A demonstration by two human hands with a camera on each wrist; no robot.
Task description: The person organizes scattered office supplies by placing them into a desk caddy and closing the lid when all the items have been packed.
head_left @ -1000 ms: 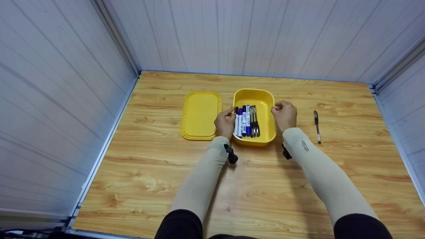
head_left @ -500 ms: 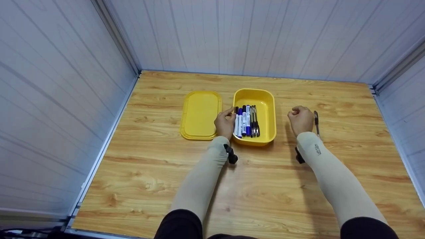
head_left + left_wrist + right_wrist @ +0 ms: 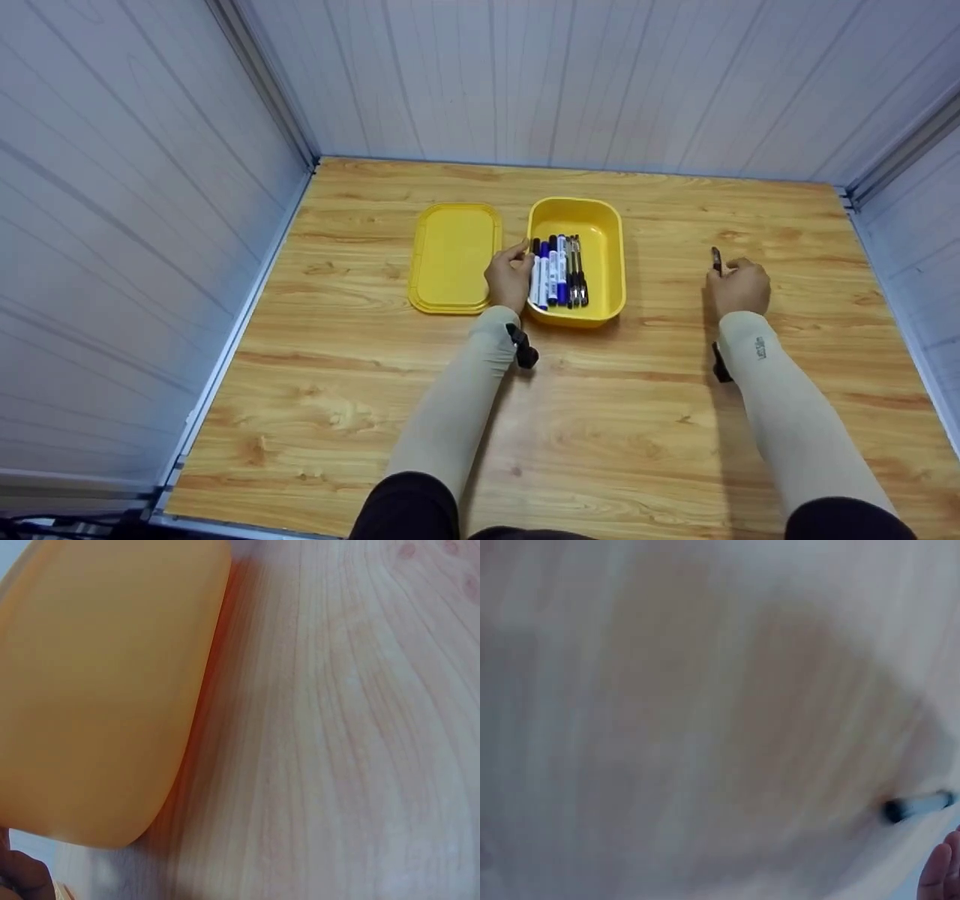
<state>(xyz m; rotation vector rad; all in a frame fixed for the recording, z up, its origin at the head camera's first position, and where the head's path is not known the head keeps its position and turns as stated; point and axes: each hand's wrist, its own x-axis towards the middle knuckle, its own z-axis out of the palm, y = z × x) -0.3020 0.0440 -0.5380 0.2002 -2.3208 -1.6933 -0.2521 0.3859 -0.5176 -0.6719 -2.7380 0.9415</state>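
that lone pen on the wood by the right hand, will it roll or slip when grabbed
The pen looks slim and round, lying flat on the smooth table, so a nudge sideways would probably make it roll. It seems stiff and light, so the right hand over it should lift it easily. Its narrow barrel may slip from a loose pinch.

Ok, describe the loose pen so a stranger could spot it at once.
On the wooden table, look right of the yellow box, where the right hand rests. The pen pokes out beyond that hand. It is the only pen lying on bare wood; the others sit side by side inside the box.
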